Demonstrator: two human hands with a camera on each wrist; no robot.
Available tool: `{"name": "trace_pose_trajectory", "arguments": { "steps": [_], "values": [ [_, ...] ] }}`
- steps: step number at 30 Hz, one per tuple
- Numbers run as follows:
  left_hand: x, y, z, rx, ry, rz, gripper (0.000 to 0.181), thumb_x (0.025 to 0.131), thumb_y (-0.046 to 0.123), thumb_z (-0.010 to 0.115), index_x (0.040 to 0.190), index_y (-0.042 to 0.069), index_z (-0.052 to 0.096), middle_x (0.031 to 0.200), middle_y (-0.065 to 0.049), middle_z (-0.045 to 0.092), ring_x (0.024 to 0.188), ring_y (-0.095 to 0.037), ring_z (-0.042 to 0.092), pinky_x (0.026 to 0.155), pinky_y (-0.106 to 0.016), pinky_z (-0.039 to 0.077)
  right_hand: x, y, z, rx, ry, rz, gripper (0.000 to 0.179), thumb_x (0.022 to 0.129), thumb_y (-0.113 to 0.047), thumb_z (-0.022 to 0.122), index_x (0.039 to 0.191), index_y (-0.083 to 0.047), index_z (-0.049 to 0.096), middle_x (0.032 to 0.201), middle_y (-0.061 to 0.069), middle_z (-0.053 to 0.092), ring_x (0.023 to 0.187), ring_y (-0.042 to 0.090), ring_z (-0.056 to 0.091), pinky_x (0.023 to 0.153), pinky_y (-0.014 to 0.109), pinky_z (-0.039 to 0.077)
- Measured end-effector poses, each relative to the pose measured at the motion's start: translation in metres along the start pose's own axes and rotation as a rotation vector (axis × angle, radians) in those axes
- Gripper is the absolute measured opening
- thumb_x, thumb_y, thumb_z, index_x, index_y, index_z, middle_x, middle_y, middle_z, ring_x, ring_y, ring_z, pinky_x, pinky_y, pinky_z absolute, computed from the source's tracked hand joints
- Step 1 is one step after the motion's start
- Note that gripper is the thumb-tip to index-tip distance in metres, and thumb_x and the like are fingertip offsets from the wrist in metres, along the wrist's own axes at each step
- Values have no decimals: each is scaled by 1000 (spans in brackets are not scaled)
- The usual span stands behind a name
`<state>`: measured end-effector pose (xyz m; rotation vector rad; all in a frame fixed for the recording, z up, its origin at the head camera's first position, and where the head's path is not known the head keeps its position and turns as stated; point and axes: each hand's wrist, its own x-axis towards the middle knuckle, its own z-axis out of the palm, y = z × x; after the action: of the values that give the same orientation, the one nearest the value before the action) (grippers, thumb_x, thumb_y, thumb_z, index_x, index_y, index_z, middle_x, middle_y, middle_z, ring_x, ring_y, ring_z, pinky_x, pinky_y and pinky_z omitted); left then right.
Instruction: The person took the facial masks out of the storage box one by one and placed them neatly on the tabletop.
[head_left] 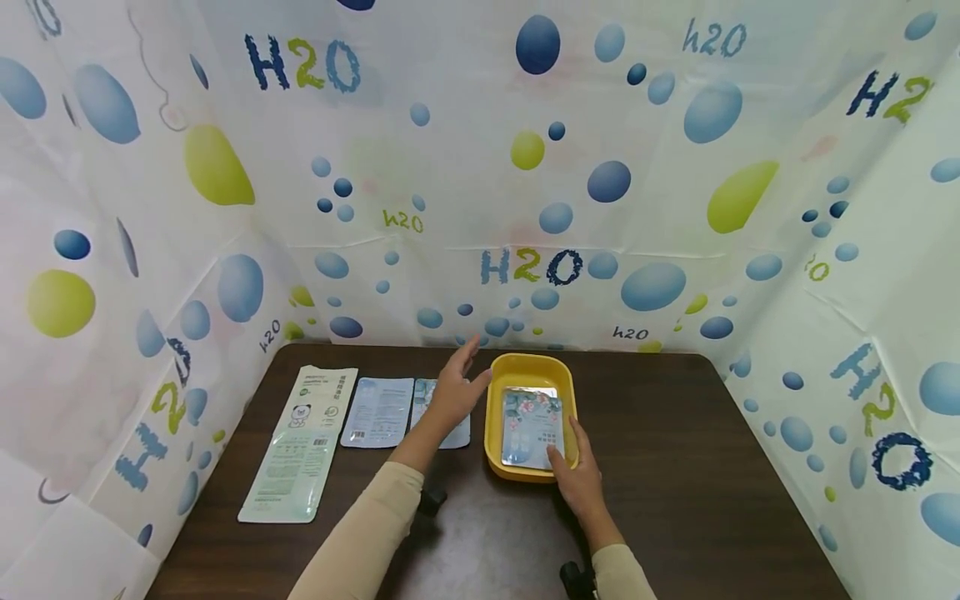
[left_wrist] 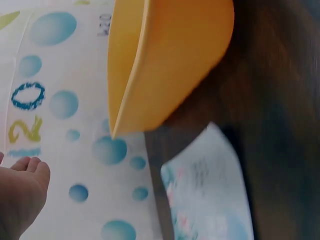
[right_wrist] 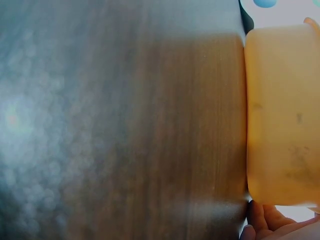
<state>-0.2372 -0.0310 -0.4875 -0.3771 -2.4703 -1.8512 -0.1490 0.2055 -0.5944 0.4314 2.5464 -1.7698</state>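
A yellow plastic basin [head_left: 491, 433] stands on the dark table, and a shiny light-blue flower-printed sachet [head_left: 531, 429] lies inside it. My right hand [head_left: 581, 483] holds the basin's near right side, thumb over the rim close to the sachet and fingers along the outer wall. In the right wrist view, the fingers [right_wrist: 270, 220] show beside the basin's wall [right_wrist: 285, 120]. Just left of the basin, my left hand [head_left: 453, 392] is raised with fingers extended and nothing in it. Beneath the left hand lies another flower-printed sachet [head_left: 456, 435], partly hidden by it.
A pale-blue sachet [head_left: 378, 412] with printed text lies left of the half-hidden one. Farther left is a larger white-and-green pouch [head_left: 300, 446] with a bear picture. A bubble-patterned curtain [head_left: 450, 167] surrounds the back and sides of the table [head_left: 675, 467].
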Motion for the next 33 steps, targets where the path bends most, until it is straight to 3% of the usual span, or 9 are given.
{"name": "trace_pose_trajectory", "arguments": {
  "steps": [4,9,13,15,22,33],
  "values": [
    [-4,4,20,-117,-37,-22,69,102,16,61,162,15,28,166,-15,32,154,-34,31,125,-50,28,1,1,0,-16,10,-8,76,98,-45,64,162,-35,25,167,18,29,149,43,33,120,68,25],
    [-6,1,50,-263,-63,-118,72,101,16,62,163,15,25,169,-16,26,156,-36,27,127,-50,23,2,1,-2,-31,18,-24,75,98,-44,64,162,-34,25,166,19,31,148,43,35,119,70,25],
    [-11,-12,71,-275,-85,-214,77,98,21,64,163,17,23,170,-18,22,157,-38,23,127,-54,22,2,1,-1,-26,23,-34,74,98,-45,64,161,-34,27,165,19,33,147,44,35,118,72,25],
    [-14,-17,78,-238,-100,-254,79,97,23,65,163,17,23,170,-19,22,156,-39,24,127,-56,21,1,2,0,-20,22,-31,74,98,-45,64,161,-34,27,165,19,33,147,44,35,117,72,26],
    [-17,-27,85,-144,-120,-333,81,95,30,68,163,22,25,167,-20,29,150,-44,33,123,-65,24,0,2,0,-29,28,-29,75,97,-48,65,161,-35,28,164,20,33,146,45,37,116,71,30],
    [-11,-29,85,-153,-140,-403,77,95,35,68,161,24,30,165,-18,32,149,-43,34,122,-66,24,1,4,0,-34,33,-42,74,97,-46,65,161,-35,28,164,19,34,146,45,38,115,71,31]
  ]
}}
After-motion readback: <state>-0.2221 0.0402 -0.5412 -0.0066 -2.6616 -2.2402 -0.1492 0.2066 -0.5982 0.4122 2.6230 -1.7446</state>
